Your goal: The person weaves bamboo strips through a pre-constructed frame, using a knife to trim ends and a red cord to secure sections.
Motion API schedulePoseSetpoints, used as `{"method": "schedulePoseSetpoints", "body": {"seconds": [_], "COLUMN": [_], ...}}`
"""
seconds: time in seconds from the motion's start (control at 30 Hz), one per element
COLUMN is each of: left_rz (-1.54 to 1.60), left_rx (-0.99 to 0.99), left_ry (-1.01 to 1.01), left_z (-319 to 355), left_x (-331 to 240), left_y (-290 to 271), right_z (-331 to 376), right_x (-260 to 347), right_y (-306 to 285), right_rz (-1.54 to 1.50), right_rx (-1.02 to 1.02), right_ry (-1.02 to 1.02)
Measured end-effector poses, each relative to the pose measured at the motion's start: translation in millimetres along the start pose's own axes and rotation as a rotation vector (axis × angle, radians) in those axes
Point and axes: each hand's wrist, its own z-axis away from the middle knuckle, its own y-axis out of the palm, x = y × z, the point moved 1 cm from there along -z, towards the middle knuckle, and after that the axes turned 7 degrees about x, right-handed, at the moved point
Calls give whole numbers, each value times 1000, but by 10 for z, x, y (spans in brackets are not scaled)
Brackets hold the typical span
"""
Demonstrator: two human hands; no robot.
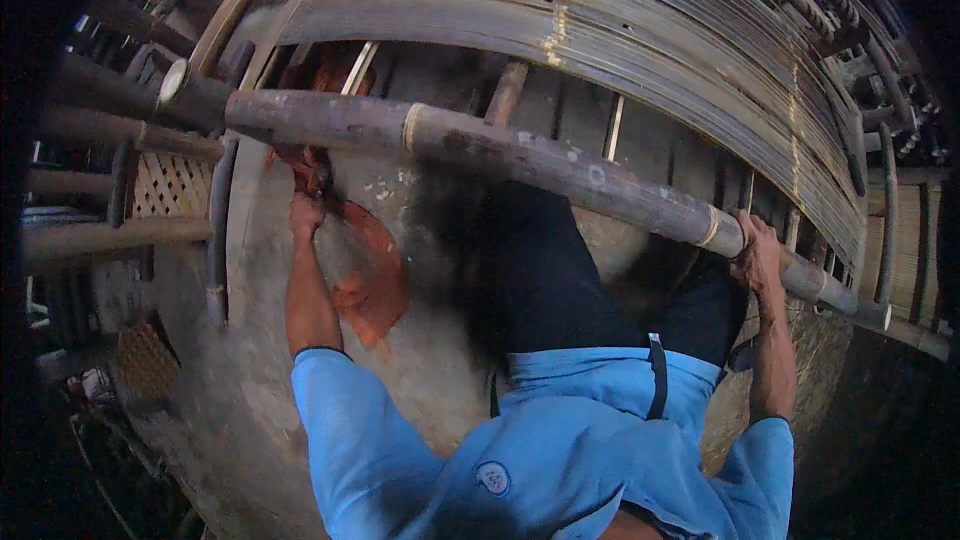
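A thick bamboo pole (560, 162) crosses in front of me, slanting down to the right. Its ends are cut and pale bindings circle it in two places. My right hand (760, 255) is wrapped round the pole near its right end. Below the pole's left end, my left hand (307, 214) is closed on a bunched reddish-brown cloth (375, 285). Part of that cloth hangs down beside my forearm, and more of it shows above the hand, partly behind the pole. Beyond the pole lies a slatted bamboo panel (450, 10), its long strips tied with pale lashings.
Short wooden bars, such as one rung (507, 92), stand between pole and panel. At the left are a bamboo frame (115, 235) and a woven lattice (172, 185). A woven brown item (147, 360) lies low on the left. Grey ground (440, 360) shows beneath me.
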Motion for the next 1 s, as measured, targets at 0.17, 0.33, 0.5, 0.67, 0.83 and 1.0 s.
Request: {"method": "schedulePoseSetpoints", "body": {"seconds": [0.17, 0.33, 0.5, 0.67, 0.83, 1.0], "left_rz": [62, -222, 137, 288, 2, -377], "left_rx": [-6, 521, 710, 485, 220, 61], "left_ry": [-251, -509, -717, -454, -315, -278], "left_z": [1562, 3221, 4303, 3735, 2501, 1761], "left_x": [-132, 844, 1640, 816, -25, -1151], "left_y": [-88, -333, -172, 180, -202, -108], "right_z": [82, 96, 84, 99, 53, 93], "right_x": [-357, -46, 47, -4, -1, 92], "right_y": [-81, -136, -83, -18, 39, -63], "right_rz": [54, 118, 52, 166, 110, 119], "right_rx": [24, 16, -55, -158, -91, -30], "right_ry": [10, -2, -25, -34, 13, 157]}}
